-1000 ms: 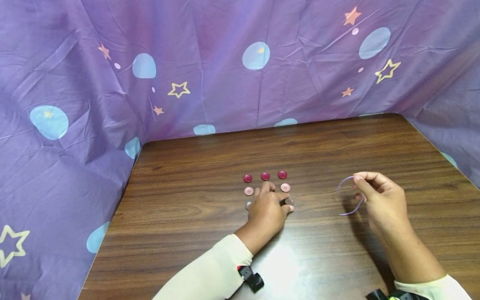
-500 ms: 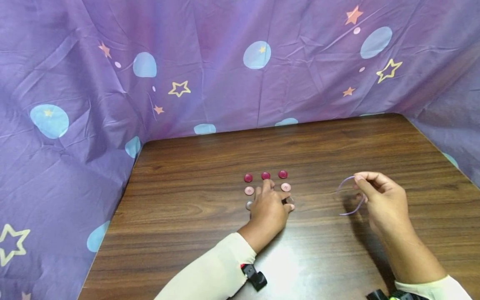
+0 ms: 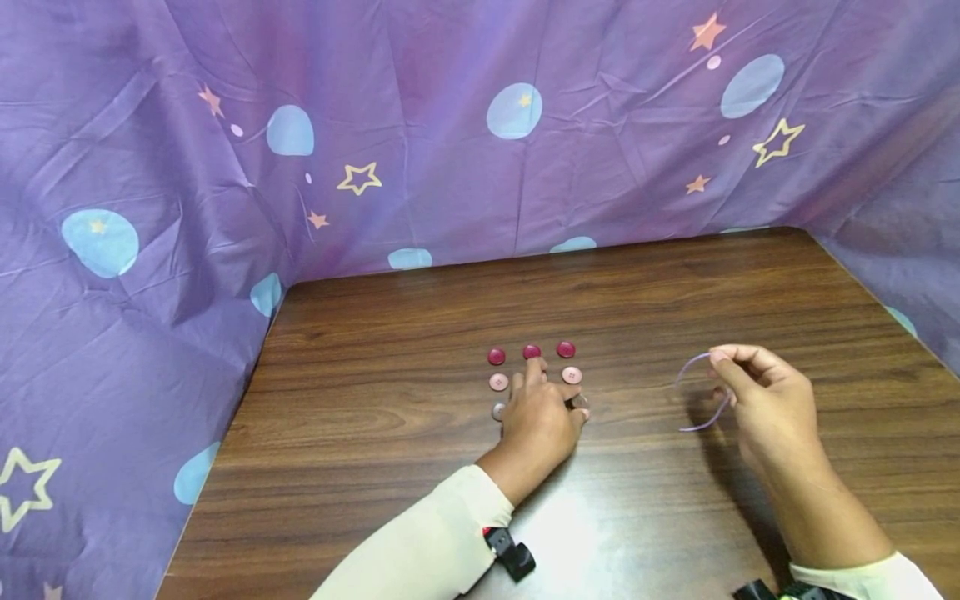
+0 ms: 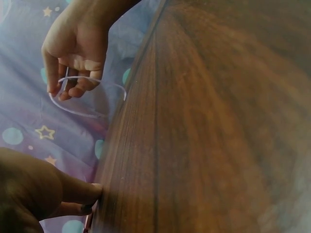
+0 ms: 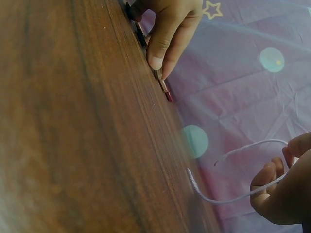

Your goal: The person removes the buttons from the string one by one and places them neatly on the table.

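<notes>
Small round buttons lie in rows on the table. At the right end of the nearest row, my left hand [image 3: 538, 421] pinches a grey button [image 3: 579, 402] by its edges between thumb and forefinger. In the right wrist view the button [image 5: 157, 74] shows between those fingertips. The hand's other fingers reach over the rows and hide part of them. Off to the right, above the table, my right hand [image 3: 776, 404] grips a thin purple cord [image 3: 705, 426] with thumb and fingers. Both ends of the cord curve out to the left, as the right wrist view also shows.
Dark red buttons [image 3: 497, 357] form the far row, with pale pink buttons [image 3: 498, 382] in the middle row. Another grey button [image 3: 498, 412] peeks out left of my left hand. The brown wooden table [image 3: 360, 500] meets a purple patterned curtain [image 3: 450, 125] at the back and sides.
My left hand has shifted slightly to the right, with thumb and forefinger still at the grey button. The right hand and the cord stay practically in place.
</notes>
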`<state>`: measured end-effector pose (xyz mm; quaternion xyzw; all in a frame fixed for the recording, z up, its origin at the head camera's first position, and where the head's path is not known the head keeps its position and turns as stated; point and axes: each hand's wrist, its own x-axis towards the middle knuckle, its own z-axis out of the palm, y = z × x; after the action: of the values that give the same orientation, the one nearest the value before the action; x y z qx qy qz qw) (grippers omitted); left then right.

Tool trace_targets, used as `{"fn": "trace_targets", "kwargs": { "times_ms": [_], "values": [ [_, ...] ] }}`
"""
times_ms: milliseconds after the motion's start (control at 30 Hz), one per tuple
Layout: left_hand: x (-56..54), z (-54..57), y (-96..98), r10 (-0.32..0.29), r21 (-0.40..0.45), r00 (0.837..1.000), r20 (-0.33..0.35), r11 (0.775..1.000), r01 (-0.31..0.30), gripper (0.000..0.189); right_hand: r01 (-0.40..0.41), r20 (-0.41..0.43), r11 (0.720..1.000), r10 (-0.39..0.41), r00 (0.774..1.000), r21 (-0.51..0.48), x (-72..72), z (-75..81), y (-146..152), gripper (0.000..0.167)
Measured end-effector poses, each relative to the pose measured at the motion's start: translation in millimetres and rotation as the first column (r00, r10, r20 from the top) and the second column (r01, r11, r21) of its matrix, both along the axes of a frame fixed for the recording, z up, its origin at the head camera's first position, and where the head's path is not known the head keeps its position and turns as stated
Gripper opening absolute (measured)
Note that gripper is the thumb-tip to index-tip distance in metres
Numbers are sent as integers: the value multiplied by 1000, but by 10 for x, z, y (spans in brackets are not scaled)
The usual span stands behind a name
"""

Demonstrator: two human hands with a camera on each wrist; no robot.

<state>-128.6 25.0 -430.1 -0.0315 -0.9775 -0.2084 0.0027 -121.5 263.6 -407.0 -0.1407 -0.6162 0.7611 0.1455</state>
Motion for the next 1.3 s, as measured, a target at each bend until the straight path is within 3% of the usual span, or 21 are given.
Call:
{"fn": "trace_targets", "kwargs": {
  "times_ms": [400, 1300],
  "values": [
    [-10, 7, 8, 5, -33, 1000, 26, 999, -4, 33, 2, -11, 1000, -2, 1000, -9, -4, -5, -14, 16],
    [-13, 6, -13, -24, -4, 999, 22, 1000, 24, 39, 0, 11, 1000, 0, 1000, 7, -7, -3, 8, 16]
  ]
}}
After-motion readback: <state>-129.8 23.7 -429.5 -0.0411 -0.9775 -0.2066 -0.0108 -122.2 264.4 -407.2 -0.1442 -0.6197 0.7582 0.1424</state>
